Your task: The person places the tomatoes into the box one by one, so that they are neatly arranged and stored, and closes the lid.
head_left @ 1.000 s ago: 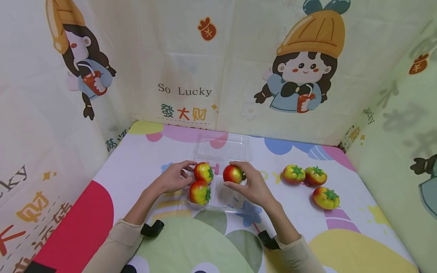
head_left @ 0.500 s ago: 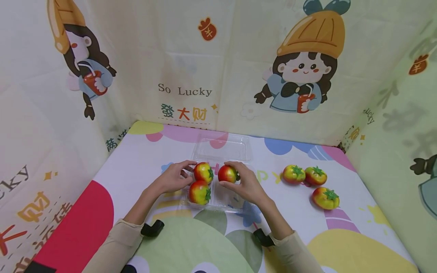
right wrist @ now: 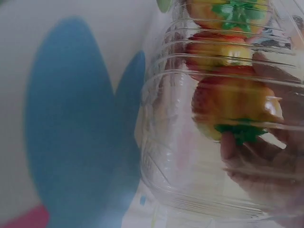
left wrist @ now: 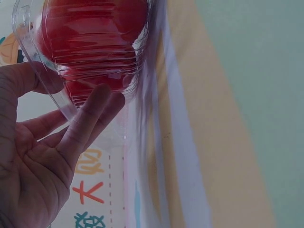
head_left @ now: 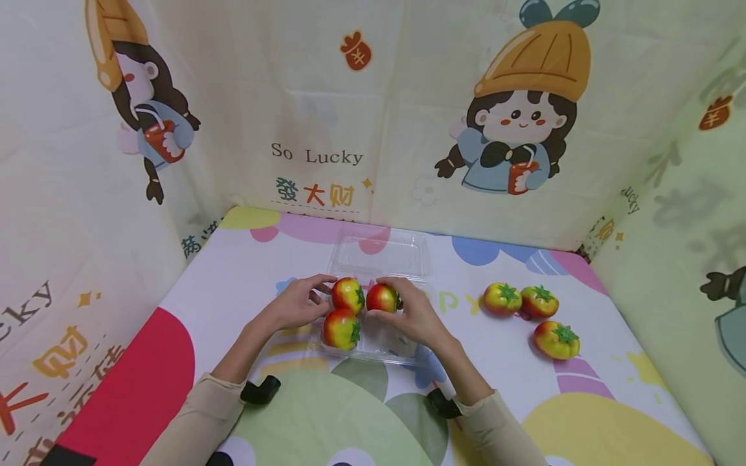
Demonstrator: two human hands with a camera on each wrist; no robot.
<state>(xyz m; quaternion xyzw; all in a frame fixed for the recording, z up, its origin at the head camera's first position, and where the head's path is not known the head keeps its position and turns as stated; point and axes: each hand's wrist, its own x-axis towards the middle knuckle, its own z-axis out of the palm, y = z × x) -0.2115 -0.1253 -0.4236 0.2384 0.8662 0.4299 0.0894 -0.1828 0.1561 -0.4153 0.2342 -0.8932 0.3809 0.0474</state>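
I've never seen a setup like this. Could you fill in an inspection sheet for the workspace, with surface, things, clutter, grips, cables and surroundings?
Surface: brightly printed tablecloth.
Job's things: clear container, lid open toward the back; two fruits in its left half; held fruit at its far right half, whether resting on the bottom unclear; three loose fruits on the cloth at right.
Clutter: nothing seen.
Left grip: pinches the container's left edge.
Right grip: holds its fruit between thumb and fingers.
Cables: nothing seen; black wrist pieces at both cuffs.
Surroundings: cartoon-printed backdrop behind and on both sides.
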